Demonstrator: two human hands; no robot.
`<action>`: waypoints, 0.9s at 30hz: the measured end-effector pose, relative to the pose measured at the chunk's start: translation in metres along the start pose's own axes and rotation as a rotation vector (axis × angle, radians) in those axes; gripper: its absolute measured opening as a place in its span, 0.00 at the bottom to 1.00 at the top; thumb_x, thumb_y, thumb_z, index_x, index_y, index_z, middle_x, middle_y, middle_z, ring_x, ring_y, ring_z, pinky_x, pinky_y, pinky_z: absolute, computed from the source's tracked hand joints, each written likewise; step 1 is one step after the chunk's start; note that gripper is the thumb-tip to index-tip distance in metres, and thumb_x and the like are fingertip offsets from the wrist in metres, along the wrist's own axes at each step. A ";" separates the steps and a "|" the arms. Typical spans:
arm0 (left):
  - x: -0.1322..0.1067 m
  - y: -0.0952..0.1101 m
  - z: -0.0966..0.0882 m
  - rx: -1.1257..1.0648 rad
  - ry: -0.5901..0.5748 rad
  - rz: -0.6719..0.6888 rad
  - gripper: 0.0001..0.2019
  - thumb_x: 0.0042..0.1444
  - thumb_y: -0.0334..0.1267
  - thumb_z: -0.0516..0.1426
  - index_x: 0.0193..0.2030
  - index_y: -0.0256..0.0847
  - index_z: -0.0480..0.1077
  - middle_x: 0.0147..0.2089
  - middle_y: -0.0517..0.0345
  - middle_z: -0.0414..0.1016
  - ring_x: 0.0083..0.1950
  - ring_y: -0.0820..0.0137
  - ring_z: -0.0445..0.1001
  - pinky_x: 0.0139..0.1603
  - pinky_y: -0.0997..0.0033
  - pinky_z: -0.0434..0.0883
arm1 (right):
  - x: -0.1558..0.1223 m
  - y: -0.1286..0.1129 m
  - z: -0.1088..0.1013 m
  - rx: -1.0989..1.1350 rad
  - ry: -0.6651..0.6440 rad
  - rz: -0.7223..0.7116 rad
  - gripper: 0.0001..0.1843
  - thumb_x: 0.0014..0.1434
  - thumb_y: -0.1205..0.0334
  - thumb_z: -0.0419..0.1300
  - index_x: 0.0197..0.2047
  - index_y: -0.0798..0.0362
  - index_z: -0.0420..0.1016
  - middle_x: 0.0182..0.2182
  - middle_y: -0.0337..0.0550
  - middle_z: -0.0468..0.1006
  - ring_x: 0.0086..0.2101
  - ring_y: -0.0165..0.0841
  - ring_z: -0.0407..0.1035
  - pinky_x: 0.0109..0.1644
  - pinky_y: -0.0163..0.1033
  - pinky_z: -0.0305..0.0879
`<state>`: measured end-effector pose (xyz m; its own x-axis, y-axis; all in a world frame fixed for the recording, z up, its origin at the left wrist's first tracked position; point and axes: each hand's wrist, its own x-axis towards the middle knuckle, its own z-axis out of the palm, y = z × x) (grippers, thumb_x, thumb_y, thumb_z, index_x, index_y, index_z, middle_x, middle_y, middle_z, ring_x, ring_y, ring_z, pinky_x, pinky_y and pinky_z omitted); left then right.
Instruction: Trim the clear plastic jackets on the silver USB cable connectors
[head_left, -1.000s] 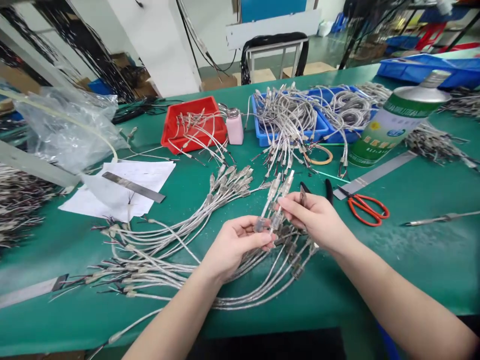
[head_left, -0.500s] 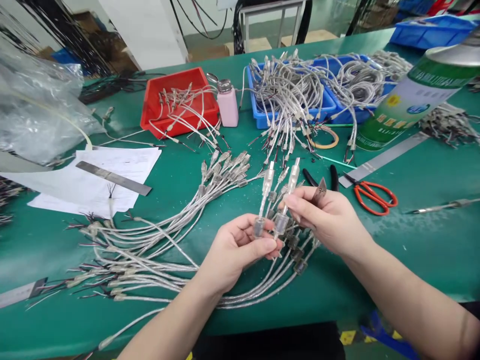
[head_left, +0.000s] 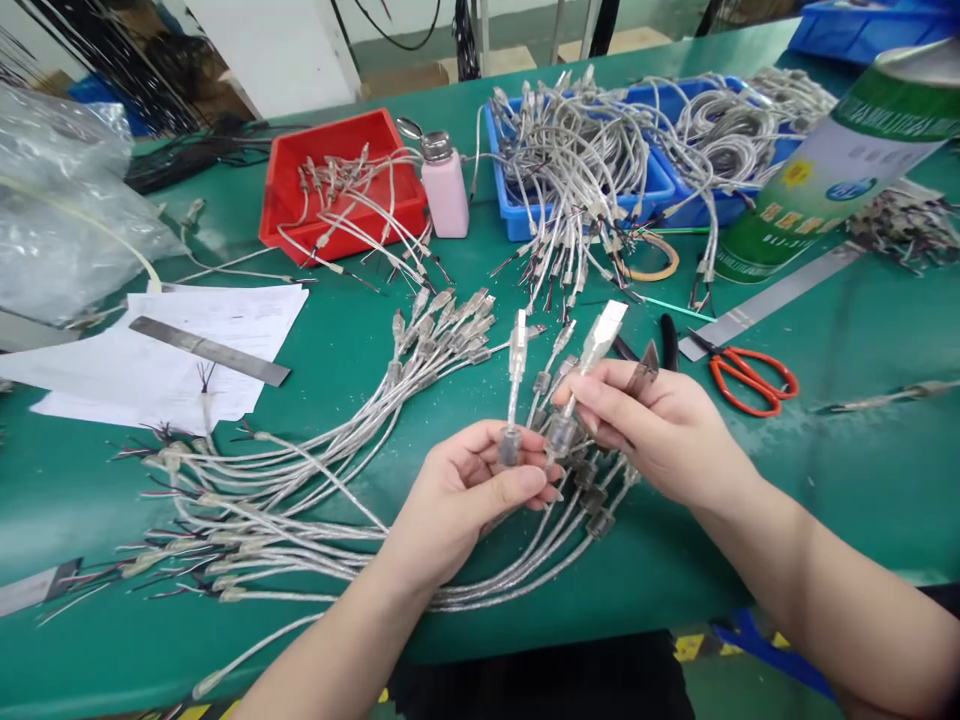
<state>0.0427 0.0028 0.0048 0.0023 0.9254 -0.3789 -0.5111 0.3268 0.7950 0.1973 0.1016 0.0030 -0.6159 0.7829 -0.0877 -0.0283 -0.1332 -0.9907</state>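
Note:
My left hand (head_left: 461, 490) is closed around two clear-sheathed USB cables, its fingers at their grey ferrite cores. One USB cable (head_left: 517, 350) stands upright from that grip, plug on top. My right hand (head_left: 667, 425) pinches the other USB cable (head_left: 602, 335) just below its plug, which tilts to the right. A small dark pointed blade (head_left: 646, 368) also sticks up from between my right fingers; its lower part is hidden. Below and behind both hands lie more USB cables (head_left: 525, 575) with ferrite cores. Another bundle of cables (head_left: 375, 405) fans out to the left, plugs pointing away from me.
A red bin (head_left: 341, 190) and blue bins (head_left: 517, 215) hold cables at the back. Between them stands a pink pump bottle (head_left: 446, 190). Orange-handled scissors (head_left: 754, 380), a steel ruler (head_left: 780, 300) and a green can (head_left: 825, 180) are on the right; papers (head_left: 225, 310) lie left.
The right-hand cable's plug has tilted further to the right and its flat face turned toward me. The view has shifted slightly. Both grips stay the same.

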 end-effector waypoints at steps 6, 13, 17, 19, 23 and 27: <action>0.002 -0.005 -0.002 0.067 0.005 0.008 0.07 0.46 0.30 0.65 0.32 0.37 0.72 0.26 0.64 0.70 0.26 0.79 0.69 0.28 0.80 0.69 | 0.000 -0.003 0.002 -0.141 0.058 -0.033 0.14 0.59 0.51 0.59 0.31 0.54 0.68 0.21 0.34 0.61 0.21 0.23 0.53 0.24 0.32 0.50; 0.002 0.003 -0.003 -0.137 0.083 0.074 0.09 0.46 0.30 0.65 0.35 0.36 0.72 0.23 0.61 0.73 0.24 0.78 0.71 0.27 0.81 0.68 | -0.011 -0.008 0.002 -0.665 0.071 -0.372 0.10 0.67 0.59 0.47 0.43 0.50 0.66 0.35 0.42 0.68 0.35 0.30 0.63 0.38 0.36 0.61; 0.003 0.004 -0.004 -0.204 0.128 0.103 0.14 0.44 0.30 0.66 0.40 0.37 0.72 0.24 0.62 0.72 0.23 0.77 0.71 0.27 0.80 0.68 | -0.018 -0.002 0.010 -0.867 -0.084 -0.484 0.12 0.66 0.63 0.48 0.50 0.51 0.66 0.38 0.45 0.68 0.38 0.33 0.64 0.41 0.39 0.62; 0.002 0.003 -0.005 -0.224 0.129 0.109 0.13 0.44 0.30 0.65 0.39 0.37 0.73 0.24 0.62 0.72 0.23 0.77 0.71 0.27 0.80 0.68 | -0.019 0.002 0.014 -0.952 -0.084 -0.514 0.12 0.66 0.64 0.48 0.51 0.53 0.65 0.38 0.46 0.69 0.38 0.34 0.64 0.39 0.40 0.63; 0.000 0.002 -0.005 -0.225 0.103 0.122 0.12 0.45 0.30 0.65 0.39 0.37 0.72 0.23 0.62 0.71 0.24 0.77 0.71 0.29 0.79 0.69 | -0.016 0.009 0.018 -1.099 -0.039 -0.629 0.12 0.65 0.64 0.49 0.50 0.57 0.66 0.34 0.46 0.70 0.34 0.35 0.64 0.35 0.40 0.63; -0.001 0.001 -0.004 -0.217 0.093 0.124 0.12 0.47 0.29 0.64 0.40 0.37 0.72 0.25 0.62 0.72 0.25 0.77 0.72 0.29 0.79 0.70 | -0.014 0.010 0.018 -1.140 -0.018 -0.676 0.12 0.66 0.65 0.49 0.48 0.59 0.67 0.30 0.45 0.70 0.31 0.35 0.63 0.32 0.40 0.62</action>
<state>0.0387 0.0015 0.0037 -0.1461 0.9308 -0.3350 -0.6751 0.1537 0.7215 0.1911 0.0784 -0.0034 -0.7526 0.4839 0.4467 0.3362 0.8656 -0.3712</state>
